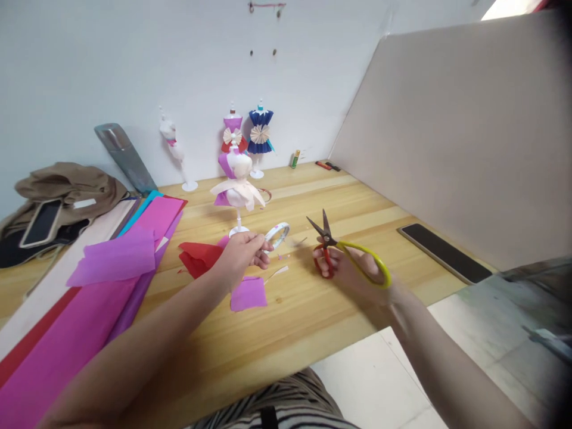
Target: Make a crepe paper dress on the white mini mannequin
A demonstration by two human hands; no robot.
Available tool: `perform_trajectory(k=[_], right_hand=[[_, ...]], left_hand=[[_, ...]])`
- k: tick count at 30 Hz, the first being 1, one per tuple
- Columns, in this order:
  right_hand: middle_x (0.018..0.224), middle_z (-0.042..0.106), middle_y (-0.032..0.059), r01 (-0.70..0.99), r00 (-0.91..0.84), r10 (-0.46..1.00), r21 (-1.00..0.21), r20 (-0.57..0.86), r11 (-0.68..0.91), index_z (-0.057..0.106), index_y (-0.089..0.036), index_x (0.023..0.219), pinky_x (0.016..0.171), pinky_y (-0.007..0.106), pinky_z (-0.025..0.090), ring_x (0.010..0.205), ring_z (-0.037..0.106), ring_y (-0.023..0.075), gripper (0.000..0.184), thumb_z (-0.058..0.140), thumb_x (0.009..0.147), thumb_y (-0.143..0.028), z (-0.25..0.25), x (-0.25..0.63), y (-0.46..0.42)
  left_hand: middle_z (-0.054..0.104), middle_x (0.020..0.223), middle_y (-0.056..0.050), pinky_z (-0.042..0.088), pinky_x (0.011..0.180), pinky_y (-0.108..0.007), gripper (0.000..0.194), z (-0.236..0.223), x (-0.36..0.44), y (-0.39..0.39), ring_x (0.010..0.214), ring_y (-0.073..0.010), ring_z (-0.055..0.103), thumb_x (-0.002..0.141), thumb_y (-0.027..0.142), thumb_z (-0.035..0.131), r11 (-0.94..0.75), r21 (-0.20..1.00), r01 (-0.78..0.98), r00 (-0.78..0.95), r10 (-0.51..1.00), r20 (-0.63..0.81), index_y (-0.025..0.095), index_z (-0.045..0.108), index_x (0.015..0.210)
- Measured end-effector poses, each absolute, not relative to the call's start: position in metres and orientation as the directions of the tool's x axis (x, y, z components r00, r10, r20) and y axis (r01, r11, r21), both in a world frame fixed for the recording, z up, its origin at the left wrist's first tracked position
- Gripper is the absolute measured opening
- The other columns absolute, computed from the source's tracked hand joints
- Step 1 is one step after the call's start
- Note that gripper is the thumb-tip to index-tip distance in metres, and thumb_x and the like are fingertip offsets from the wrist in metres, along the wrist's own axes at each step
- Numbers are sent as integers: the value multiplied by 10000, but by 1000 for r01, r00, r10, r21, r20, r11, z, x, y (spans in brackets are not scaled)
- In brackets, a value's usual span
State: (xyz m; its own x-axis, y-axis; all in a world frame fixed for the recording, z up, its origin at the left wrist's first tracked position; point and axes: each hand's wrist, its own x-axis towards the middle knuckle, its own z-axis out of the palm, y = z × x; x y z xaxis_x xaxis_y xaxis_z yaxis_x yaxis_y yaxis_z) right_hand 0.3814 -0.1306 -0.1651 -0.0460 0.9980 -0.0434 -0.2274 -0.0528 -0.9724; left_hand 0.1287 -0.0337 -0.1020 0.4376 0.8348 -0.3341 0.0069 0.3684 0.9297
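My left hand [250,250] pinches the near-left side of a roll of white tape [280,236] just above the wooden table. My right hand [353,271] holds scissors [329,238] with one red and one yellow handle; their dark blades are spread and point away from me. Behind the tape stands a small white dress form [241,167] wrapped in purple and pale pink paper. Red crepe paper [200,257] lies to the left of my left hand, partly behind my wrist. A purple paper square [248,294] rests on the table below that hand, near some small scraps.
Dressed mini forms, one purple [232,126] and one navy [261,128], stand by the wall, with a bare-looking white one [170,134] farther left. Crepe paper sheets [107,310], a bottle [125,156], a cap [67,185] and a phone [41,223] crowd the left; another phone [442,251] lies right.
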Motion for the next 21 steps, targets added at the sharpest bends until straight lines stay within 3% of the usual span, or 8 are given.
perform_trajectory(k=[3,8,14,21], right_hand=[[930,628,87,-389,-174,984,-916,-29,-96,662,-222,1123,706,373,465,726,552,196,727,649,707,-818,-153,364,-139],[913,657,91,-391,-333,942,-901,-53,-189,653,-211,1056,700,350,475,712,580,192,656,669,733,-781,-143,345,-145],[904,682,95,-435,-420,904,-858,-74,-273,630,-176,1054,662,316,484,681,588,172,677,635,768,-790,-152,342,-135],[953,692,119,-524,-405,911,-795,-84,-306,600,-144,1123,656,336,510,662,601,173,719,645,777,-772,-161,344,-126]], left_hand=[[671,683,-46,510,505,-195,281,-99,138,-27,495,-77,604,951,117,545,380,925,16,432,831,-349,104,606,677],[687,716,-49,534,507,-185,220,-102,148,-21,507,-88,643,934,154,631,369,929,17,492,806,-329,113,587,722],[687,748,-54,566,545,-197,268,-105,153,-23,541,-96,675,977,99,515,355,931,87,498,794,-349,112,574,715],[693,767,-48,556,546,-175,234,-115,152,-22,556,-82,666,932,185,645,263,964,46,625,745,-233,112,596,715]])
